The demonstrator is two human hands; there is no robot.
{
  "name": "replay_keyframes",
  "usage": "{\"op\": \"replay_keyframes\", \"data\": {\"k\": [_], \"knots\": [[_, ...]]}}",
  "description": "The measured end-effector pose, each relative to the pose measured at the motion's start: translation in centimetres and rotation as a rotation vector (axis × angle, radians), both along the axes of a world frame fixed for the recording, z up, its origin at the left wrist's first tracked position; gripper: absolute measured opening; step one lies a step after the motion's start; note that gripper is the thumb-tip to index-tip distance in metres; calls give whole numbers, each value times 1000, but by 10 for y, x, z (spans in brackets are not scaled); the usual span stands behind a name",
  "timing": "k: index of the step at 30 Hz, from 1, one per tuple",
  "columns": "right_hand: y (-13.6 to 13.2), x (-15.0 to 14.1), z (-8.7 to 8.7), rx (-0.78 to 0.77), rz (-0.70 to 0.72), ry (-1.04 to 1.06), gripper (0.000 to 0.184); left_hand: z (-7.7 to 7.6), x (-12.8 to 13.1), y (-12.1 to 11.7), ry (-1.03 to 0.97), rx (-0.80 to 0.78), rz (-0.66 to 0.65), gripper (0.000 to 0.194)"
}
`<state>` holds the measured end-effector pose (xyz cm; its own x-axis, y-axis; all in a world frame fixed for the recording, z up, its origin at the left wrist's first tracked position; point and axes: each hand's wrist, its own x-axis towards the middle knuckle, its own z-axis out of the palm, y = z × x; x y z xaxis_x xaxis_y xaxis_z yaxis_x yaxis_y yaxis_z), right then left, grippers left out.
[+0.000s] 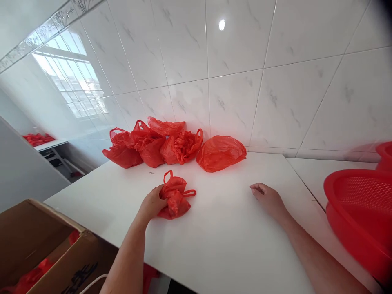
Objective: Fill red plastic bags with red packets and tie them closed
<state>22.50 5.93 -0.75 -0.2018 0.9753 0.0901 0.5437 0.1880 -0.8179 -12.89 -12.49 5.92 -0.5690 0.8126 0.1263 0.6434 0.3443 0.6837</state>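
Observation:
On the white table (232,212), my left hand (153,202) grips the left side of a small filled red plastic bag (176,202). Its two handle loops stick out, one upward and one to the right. What the bag contains is hidden by the plastic. My right hand (268,198) is at the right part of the table, away from the bags, its fingers loosely curled with nothing visible in them. Behind the held bag, several filled red plastic bags (151,151) stand in a row near the wall. A puffed red bag (221,153) lies at the right end of that row.
Red perforated plastic baskets (352,216) stand at the right. An open cardboard box (58,245) with red bags inside is below the table's left edge. The tiled wall (235,106) borders the back. More red items (38,139) lie on a far surface at left.

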Motion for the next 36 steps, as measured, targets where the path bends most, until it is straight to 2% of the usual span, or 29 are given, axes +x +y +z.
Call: {"op": "replay_keyframes", "data": {"k": [3,6,10,14,17,19,21,23,25,28,30,34,36], "knots": [[1,0,-1,10,4,2,28,-11,2,5,46,-57,-31,24],[0,0,0,15,9,11,29,-17,-2,7,100,-21,62,18],[-1,1,1,6,11,23,28,-8,-18,6,216,111,283,16],[0,0,0,15,11,21,27,8,-39,1,338,247,524,28],[2,0,-1,0,9,6,27,5,-49,-1,465,245,616,41],[3,0,-2,1,6,-10,28,-8,-51,-1,520,124,586,41],[3,0,-2,19,7,-31,28,-24,-50,-1,536,-31,484,38],[4,1,-3,27,6,-54,29,-38,-47,0,544,-89,398,38],[4,1,-4,19,5,-73,30,-46,-45,-1,539,-89,368,35],[5,2,-5,-8,-2,-97,30,-48,-46,-1,473,-40,379,23],[6,3,-6,-19,-4,-109,30,-47,-49,-2,361,41,421,15],[7,3,-8,-30,0,-114,29,-44,-58,-4,-84,332,563,12],[7,4,-8,-40,-3,-114,28,-39,-65,-4,-207,447,603,16]]}}
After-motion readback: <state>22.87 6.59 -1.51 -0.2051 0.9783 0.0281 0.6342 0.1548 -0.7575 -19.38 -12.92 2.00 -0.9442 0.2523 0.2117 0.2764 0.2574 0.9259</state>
